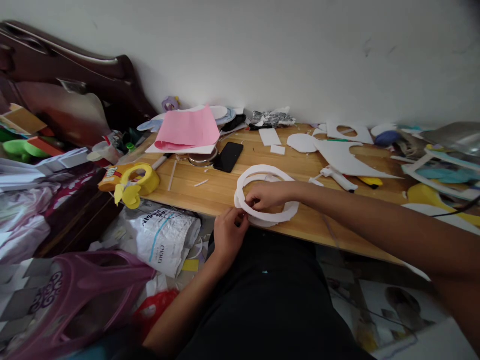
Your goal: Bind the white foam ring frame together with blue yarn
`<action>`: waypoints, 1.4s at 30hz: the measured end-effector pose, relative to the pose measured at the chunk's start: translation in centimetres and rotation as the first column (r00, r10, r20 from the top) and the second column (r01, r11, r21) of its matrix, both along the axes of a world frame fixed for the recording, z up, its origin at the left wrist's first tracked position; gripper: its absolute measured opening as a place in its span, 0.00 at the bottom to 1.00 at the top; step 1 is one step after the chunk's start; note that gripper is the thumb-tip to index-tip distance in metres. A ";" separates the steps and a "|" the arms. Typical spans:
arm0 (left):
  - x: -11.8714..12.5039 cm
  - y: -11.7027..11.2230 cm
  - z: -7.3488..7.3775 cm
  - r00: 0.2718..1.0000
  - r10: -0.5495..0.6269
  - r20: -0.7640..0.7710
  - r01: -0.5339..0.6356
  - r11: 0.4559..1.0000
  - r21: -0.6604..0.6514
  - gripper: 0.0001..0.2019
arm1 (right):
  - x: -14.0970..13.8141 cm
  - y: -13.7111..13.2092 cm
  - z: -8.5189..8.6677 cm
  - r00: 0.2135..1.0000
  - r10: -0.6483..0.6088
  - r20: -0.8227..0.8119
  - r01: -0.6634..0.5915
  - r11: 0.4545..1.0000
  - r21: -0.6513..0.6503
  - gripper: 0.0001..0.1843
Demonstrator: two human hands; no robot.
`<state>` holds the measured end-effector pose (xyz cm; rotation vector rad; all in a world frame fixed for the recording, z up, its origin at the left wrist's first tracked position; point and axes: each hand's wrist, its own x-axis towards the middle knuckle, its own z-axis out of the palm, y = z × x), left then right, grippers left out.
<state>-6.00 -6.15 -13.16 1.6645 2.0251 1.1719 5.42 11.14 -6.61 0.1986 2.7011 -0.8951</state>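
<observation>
A white ring, cut from board or foam, lies near the front edge of the wooden table. It looks like two rings, one over the other and slightly offset. Reaching across it from the right, my right hand has curled fingers pinched at the ring's left inner side. My left hand is at the table edge, its fingers bent together against the ring's lower left outer side. What sits between the fingertips is partly hidden, but both hands touch the ring there.
Behind the ring lies a black phone, beside pink paper. A white glue gun and white board offcuts are to the right. Yellow tape sits at the left edge. A purple plastic chair stands lower left.
</observation>
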 end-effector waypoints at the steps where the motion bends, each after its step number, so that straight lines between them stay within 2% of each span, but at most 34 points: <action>1: 0.0 0.0 0.0 1.000 0.004 0.007 -0.004 1.000 0.001 0.03 | 0.0 0.2 0.3 1.000 0.000 -0.005 0.000 1.000 0.005 0.10; 4: -0.2 -0.4 -0.1 0.998 0.015 0.066 -0.014 1.000 -0.011 0.02 | 0.9 0.7 1.9 0.998 -0.046 -0.046 0.048 0.997 0.055 0.07; 6: -0.3 -1.0 0.1 0.993 0.023 0.118 -0.019 0.999 -0.036 0.02 | 2.3 0.2 3.6 0.984 -0.139 -0.113 0.154 0.979 0.135 0.08; 9: -0.5 -2.1 0.4 0.979 0.020 0.201 -0.005 0.997 -0.076 0.02 | 5.4 -3.3 5.7 0.903 -0.300 -0.309 0.385 0.883 0.269 0.17; 10: -0.5 -2.5 0.5 0.972 0.007 0.234 0.015 0.996 -0.088 0.03 | 6.6 -5.2 6.0 0.851 -0.314 -0.420 0.457 0.838 0.299 0.17; 11: -0.5 -2.9 0.6 0.963 -0.011 0.269 0.040 0.994 -0.101 0.03 | 7.6 -7.3 6.0 0.822 -0.317 -0.473 0.486 0.823 0.295 0.16; 14: -0.4 -3.8 0.7 0.928 -0.063 0.367 0.121 0.983 -0.138 0.05 | 9.9 -13.5 4.1 0.788 -0.359 -0.500 0.494 0.853 0.167 0.12; 17: -0.1 -4.3 0.9 0.900 -0.082 0.428 0.162 0.975 -0.153 0.05 | 10.4 -16.9 0.8 0.737 -0.432 -0.520 0.546 0.834 0.083 0.15; 20: 0.2 -4.5 1.5 0.870 -0.098 0.484 0.195 0.969 -0.153 0.07 | 9.3 -17.4 -1.8 0.727 -0.436 -0.530 0.524 0.851 0.019 0.23; 24: 0.4 -4.4 2.0 0.797 -0.105 0.595 0.224 0.966 -0.129 0.08 | 7.4 -16.6 -3.4 0.725 -0.407 -0.555 0.487 0.873 -0.004 0.32; 26: 0.5 -4.2 2.0 0.762 -0.085 0.642 0.203 0.973 -0.112 0.09 | 6.6 -16.4 -3.8 0.709 -0.398 -0.582 0.492 0.871 0.004 0.30; 30: 0.5 -4.0 1.6 0.708 -0.102 0.699 0.213 0.974 -0.073 0.09 | 5.7 -16.3 -4.5 0.625 -0.440 -0.645 0.589 0.808 0.020 0.22; 34: -0.8 -4.2 1.2 0.754 -0.218 0.620 0.306 0.951 -0.037 0.10 | 5.7 -16.2 -4.8 0.601 -0.450 -0.661 0.619 0.785 0.029 0.12; 36: -2.8 -3.7 1.0 0.815 -0.278 0.508 0.334 0.942 -0.020 0.13 | 5.9 -16.1 -4.7 0.598 -0.441 -0.669 0.615 0.788 0.030 0.10; 37: -4.1 -3.1 0.9 0.854 -0.263 0.448 0.292 0.956 0.004 0.17 | 6.0 -16.2 -4.7 0.596 -0.435 -0.675 0.612 0.791 0.030 0.10; 38: -5.5 -2.1 0.8 0.904 -0.171 0.392 0.167 0.985 0.046 0.21 | 6.2 -16.2 -4.6 0.593 -0.429 -0.681 0.609 0.793 0.031 0.10; 39: -6.9 -0.8 0.9 0.922 -0.119 0.369 0.098 0.992 0.075 0.24 | 6.3 -16.3 -4.5 0.592 -0.423 -0.687 0.606 0.795 0.033 0.10; 40: -8.3 0.8 0.9 0.932 -0.105 0.348 0.079 0.993 0.087 0.25 | 6.5 -16.5 -4.5 0.591 -0.415 -0.692 0.602 0.798 0.036 0.10; 42: -10.5 4.8 1.4 0.948 -0.149 0.281 0.133 0.988 0.075 0.23 | 6.7 -16.8 -4.3 0.596 -0.393 -0.700 0.589 0.807 0.048 0.10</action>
